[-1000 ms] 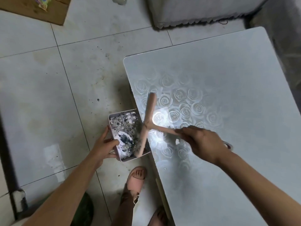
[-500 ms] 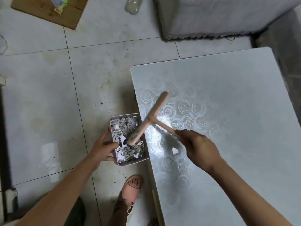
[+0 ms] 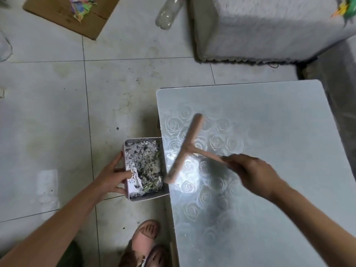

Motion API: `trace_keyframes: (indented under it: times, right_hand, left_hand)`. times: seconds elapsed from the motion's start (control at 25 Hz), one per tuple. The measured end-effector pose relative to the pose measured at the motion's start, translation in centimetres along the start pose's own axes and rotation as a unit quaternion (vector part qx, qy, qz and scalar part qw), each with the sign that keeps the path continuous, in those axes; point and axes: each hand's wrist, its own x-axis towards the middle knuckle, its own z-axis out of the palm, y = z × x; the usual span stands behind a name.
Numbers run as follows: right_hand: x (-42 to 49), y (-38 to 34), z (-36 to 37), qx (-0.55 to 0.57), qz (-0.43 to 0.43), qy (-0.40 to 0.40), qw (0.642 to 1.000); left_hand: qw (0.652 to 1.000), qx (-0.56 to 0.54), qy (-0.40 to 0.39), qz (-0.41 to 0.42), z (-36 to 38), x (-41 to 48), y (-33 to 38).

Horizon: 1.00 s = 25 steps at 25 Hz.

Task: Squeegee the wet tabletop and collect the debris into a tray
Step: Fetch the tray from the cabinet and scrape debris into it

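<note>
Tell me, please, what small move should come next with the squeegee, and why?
Probably sweep the squeegee leftward to the edge of the tabletop. The right hand grips its handle with the blade over the rose pattern. A few dark specks lie between blade and edge, and the left hand holds the tray beside that edge to catch them.

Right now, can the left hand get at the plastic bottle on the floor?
Probably not: the left hand grips the debris tray beside the tabletop, and the plastic bottle lies far off across the floor.
</note>
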Motion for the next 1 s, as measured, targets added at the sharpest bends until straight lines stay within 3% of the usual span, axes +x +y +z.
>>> trace_keyframes:
  times: [0.2, 0.44, 0.6, 0.68, 0.76, 0.88, 1.0]
  right_hand:
    - [2.0, -5.6, -0.1, -0.113, -0.093, 0.068, 0.987]
    - [0.3, -2.8, -4.3, -0.148, 0.0, 0.038, 0.988]
    - [1.3, -8.2, 0.3, -0.17, -0.089, 0.082, 0.978]
    - [1.4, -6.1, -1.2, -0.112, -0.074, 0.108, 0.985]
    - [0.4, -1.0, -4.2, -0.05, -0.012, 0.073, 0.996]
    - [-1.9, 6.5, -7.4, -0.073, 0.059, -0.009, 0.996]
    - [0.1, 7.5, -6.4, -0.061, 0.039, 0.002, 0.997]
  left_hand:
    - [1.0, -0.003, 0.005, 0.008, 0.1, 0.0, 0.0]
    - [1.0, -0.002, 0.003, 0.009, 0.0, -0.2, 0.7]
    - [1.0, -0.014, 0.009, 0.007, 0.0, -0.3, 0.8]
    - [1.0, -0.013, 0.012, 0.005, 0.0, -0.3, 0.8]
    - [1.0, -0.016, 0.014, 0.007, -0.1, -0.7, 1.0]
    - [1.0, -0.016, 0.014, 0.007, -0.2, -0.8, 2.0]
    - [1.0, -0.006, 0.007, 0.01, -0.8, 0.0, 3.1]
